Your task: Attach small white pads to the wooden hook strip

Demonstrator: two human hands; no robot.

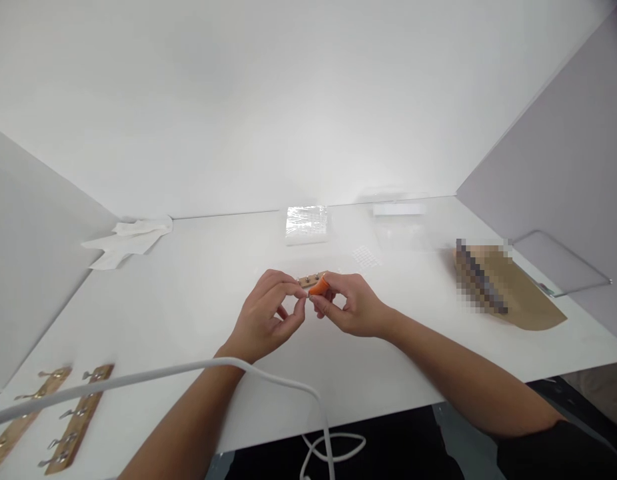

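Head view puts a small wooden strip (310, 279) with metal studs at the middle of your work, held just above the surface (188, 293) between both hands. Your right hand (351, 303) has its grip closed on the strip's near end, and an orange cover (319, 287) sits on one fingertip there, probably to give purchase or protect the skin. Your left hand (268, 313) meets it from the other side, thumb and forefinger pinched together on something tiny at the strip's edge; what that piece is, you cannot tell from here. Holding the strip up off the surface seems to let both sets of fingertips reach around it.

Just beyond the grip lies a small sheet of white dots (367, 256), within easy reach. Farther out behind it sit a clear plastic pack (307, 223) and a flat white bar (397, 209) by the back wall. Off to the right of the grip rests a brown paper envelope (518, 293), with a clear panel (563, 263) past it. Well to the left, crumpled white tissue (126, 240) lies in the corner. Nearest you on the left, two longer wooden hook racks (53, 420) lie side by side, and a white cable (188, 370) crosses over your left forearm and drops off the surface's edge.
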